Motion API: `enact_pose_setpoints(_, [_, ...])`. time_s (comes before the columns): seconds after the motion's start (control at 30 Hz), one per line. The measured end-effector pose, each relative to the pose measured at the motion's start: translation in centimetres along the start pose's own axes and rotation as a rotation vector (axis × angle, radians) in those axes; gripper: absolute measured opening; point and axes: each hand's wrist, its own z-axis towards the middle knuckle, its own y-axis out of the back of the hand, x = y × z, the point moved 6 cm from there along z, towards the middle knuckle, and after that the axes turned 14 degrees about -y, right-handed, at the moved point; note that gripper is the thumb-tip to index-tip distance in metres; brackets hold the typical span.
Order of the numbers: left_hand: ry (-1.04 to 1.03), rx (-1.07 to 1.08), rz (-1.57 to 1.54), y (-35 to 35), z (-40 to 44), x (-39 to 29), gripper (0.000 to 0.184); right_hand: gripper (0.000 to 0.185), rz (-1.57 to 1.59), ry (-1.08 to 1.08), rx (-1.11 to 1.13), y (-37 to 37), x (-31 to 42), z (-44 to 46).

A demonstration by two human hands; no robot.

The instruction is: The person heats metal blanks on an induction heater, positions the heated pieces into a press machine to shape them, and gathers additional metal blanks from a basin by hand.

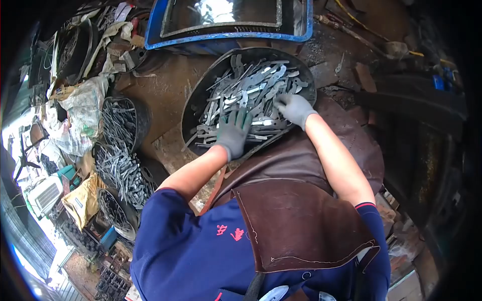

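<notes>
A black tub (187,118) holds a heap of flat grey metal pieces (256,90). My left hand (233,133), in a grey glove with green on the fingers, lies over the near left part of the heap, fingers spread and pointing away from me. My right hand (295,108), also gloved in grey, is at the right side of the heap with its fingers bent down onto the pieces. Whether a piece is between those fingers is too small to tell. A brown leather apron (301,220) covers my lap, against the tub's near edge.
Beyond the tub stands a blue bin (226,36) with dark liquid and a metal frame. To the left are containers heaped with metal parts (120,170), a white sack (83,110) and a yellow bag (82,200). A long stick (351,34) lies at the upper right.
</notes>
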Motion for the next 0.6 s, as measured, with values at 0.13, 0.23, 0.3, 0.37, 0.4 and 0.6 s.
enact_pose_setpoints(0.13, [-0.012, 0.016, 0.011, 0.3, 0.0, -0.8, 0.084, 0.035, 0.075, 0.022, -0.071, 0.9, -1.0, -0.5])
enact_pose_setpoints(0.23, [-0.019, 0.119, 0.054, -0.7, 1.4, -1.3, 0.081, 0.035, 0.085, 0.034, -0.056, 1.5, -1.7, -0.4])
enact_pose_setpoints(0.3, [-0.023, 0.077, 0.079, -0.3, 1.7, -1.4, 0.078, 0.036, 0.149, 0.036, -0.096, 2.2, -1.7, -0.5])
enact_pose_setpoints(0.37, [-0.009, 0.02, 0.08, -1.4, 1.9, -1.3, 0.075, 0.037, 0.188, 0.059, -0.129, 2.6, -1.3, -1.1])
enact_pose_setpoints(0.4, [0.063, 0.034, 0.059, -2.1, 1.8, -1.2, 0.07, 0.037, 0.202, 0.078, -0.134, 3.0, -1.3, -1.6])
enact_pose_setpoints(0.6, [0.054, -0.022, -0.009, -3.1, 1.2, -1.3, 0.055, 0.034, 0.31, 0.045, -0.138, 3.1, -4.5, -2.8])
